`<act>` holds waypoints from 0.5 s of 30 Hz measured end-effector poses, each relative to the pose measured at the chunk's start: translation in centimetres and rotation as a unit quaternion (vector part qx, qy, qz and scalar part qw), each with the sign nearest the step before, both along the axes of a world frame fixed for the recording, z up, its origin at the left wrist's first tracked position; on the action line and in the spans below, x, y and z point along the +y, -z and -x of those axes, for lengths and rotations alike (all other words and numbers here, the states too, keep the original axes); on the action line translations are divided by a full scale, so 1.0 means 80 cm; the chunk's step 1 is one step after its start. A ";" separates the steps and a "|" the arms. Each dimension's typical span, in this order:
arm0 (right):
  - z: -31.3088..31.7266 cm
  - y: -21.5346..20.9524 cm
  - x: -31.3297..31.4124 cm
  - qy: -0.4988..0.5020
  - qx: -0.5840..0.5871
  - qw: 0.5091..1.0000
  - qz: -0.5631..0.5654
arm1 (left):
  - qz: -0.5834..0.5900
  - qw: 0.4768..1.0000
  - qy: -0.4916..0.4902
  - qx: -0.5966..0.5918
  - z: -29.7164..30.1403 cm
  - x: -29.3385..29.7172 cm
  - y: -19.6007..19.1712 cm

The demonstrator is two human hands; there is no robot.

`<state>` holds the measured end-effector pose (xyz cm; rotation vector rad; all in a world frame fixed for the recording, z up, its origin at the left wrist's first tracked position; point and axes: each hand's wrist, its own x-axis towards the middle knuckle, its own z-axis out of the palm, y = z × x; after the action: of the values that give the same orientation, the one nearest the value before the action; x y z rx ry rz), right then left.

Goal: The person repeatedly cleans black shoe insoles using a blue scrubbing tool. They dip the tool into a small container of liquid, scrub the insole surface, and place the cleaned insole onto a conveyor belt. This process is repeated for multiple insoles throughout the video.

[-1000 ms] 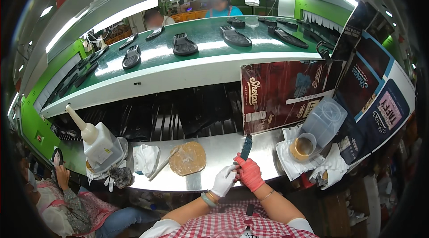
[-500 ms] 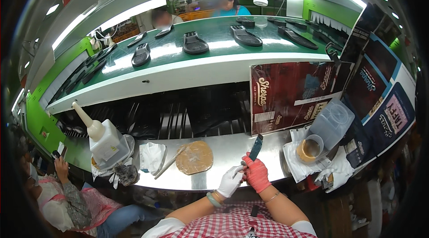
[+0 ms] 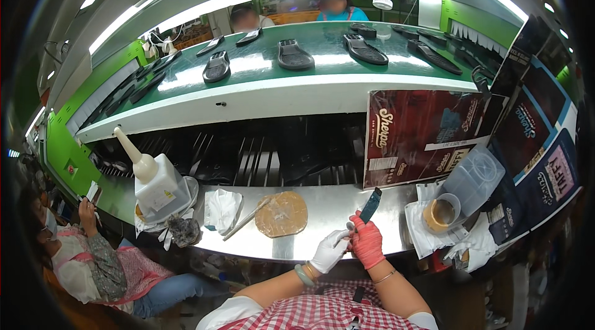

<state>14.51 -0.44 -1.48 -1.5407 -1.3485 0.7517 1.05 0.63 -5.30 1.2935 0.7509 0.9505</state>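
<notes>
Our right hand (image 3: pixel 367 244), in a red glove, grips a dark flat tool (image 3: pixel 370 205) near its lower end, blade tilted up and away over the steel tabletop (image 3: pixel 322 237). Our left hand (image 3: pixel 330 250), in a white glove, meets the right at the tool's base, its fingers (image 3: pixel 339 238) curled lightly there; whether they actually pinch the tool we cannot tell. Left of the hands a round tan disc (image 3: pixel 282 213) lies flat, a stick (image 3: pixel 246 220) resting against its edge. Farther left: crumpled bag (image 3: pixel 222 209), white glue bottle (image 3: pixel 158 179) with long nozzle. To the right, a cup (image 3: pixel 439 213) on paper. Black soles (image 3: pixel 295 55) sit on the green conveyor above
</notes>
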 end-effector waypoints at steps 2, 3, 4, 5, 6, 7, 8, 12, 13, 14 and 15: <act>-0.005 0.012 0.000 0.005 -0.092 0.994 -0.054 | 0.003 1.000 0.003 -0.001 -0.001 0.000 -0.004; -0.006 0.014 0.000 0.005 -0.086 0.995 -0.051 | 0.005 1.000 0.005 -0.001 -0.002 0.000 -0.005; -0.005 0.013 0.000 0.003 -0.081 0.996 -0.049 | 0.008 1.000 0.005 -0.002 -0.002 0.000 -0.004; -0.005 0.011 0.000 0.001 -0.075 0.996 -0.046 | 0.011 1.000 0.005 -0.002 -0.001 0.000 -0.001; -0.003 0.006 0.001 0.003 -0.007 1.000 -0.011 | 0.013 1.000 0.005 -0.002 -0.001 0.001 0.000; -0.001 -0.001 0.002 0.007 0.061 0.998 0.024 | 0.016 1.000 0.004 -0.004 -0.001 0.000 0.000; -0.001 -0.001 0.002 0.010 0.110 0.993 0.048 | 0.018 1.000 0.003 -0.006 -0.002 -0.001 -0.002; -0.003 0.007 0.006 0.031 0.208 0.974 0.086 | 0.026 1.000 0.009 -0.003 -0.003 0.001 0.003; -0.002 0.007 0.006 0.028 0.200 0.976 0.079 | 0.022 1.000 0.008 -0.001 -0.003 0.001 0.003; -0.003 0.008 0.005 0.021 0.150 0.987 0.058 | 0.017 1.000 0.007 0.001 -0.003 0.001 0.003; -0.003 0.008 0.004 0.016 0.099 0.994 0.036 | 0.013 1.000 0.006 0.004 -0.002 0.001 0.003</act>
<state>14.77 -0.14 -2.15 -1.4977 -1.1590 0.9168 1.23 0.71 -5.56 1.2781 0.7580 0.9240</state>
